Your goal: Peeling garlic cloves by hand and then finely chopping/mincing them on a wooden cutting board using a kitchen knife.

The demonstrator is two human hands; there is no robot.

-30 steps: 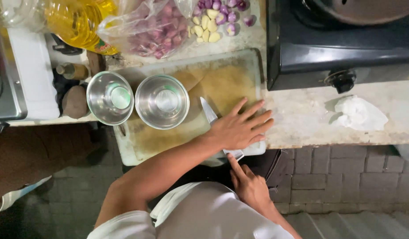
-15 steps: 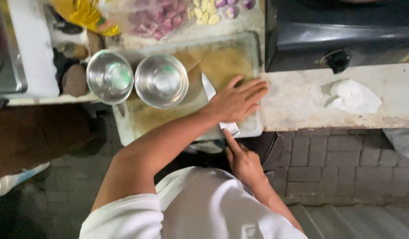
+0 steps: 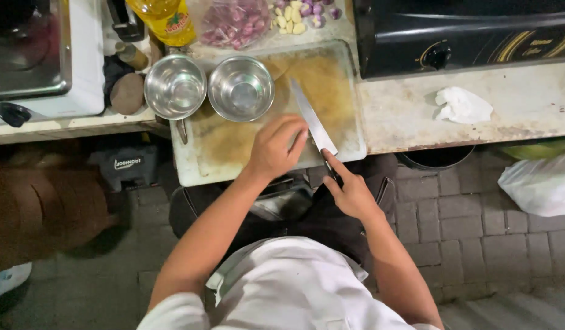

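Steel knife (image 3: 312,116) is stiff, sharp; our right hand (image 3: 351,188) grips its near handle, left hand (image 3: 275,146) fingers curled loosely on board (image 3: 221,153).

Shiny steel knife (image 3: 312,121), stained plastic board (image 3: 233,153)

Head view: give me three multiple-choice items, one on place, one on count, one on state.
1. Where does the knife blade lie?
A. on the cutting board
B. in a bowl
C. on the stove

2. How many steel bowls stand on the board's left part?
A. one
B. two
C. four

3. What is the left hand doing?
A. lifting a bowl
B. resting, fingers bent, on the board beside the blade
C. hanging off the counter

Key: 1 A, the blade lies across the board; 2 B, two bowls side by side; 3 B, the hand is pressed down by the blade, while the right hand has the handle.
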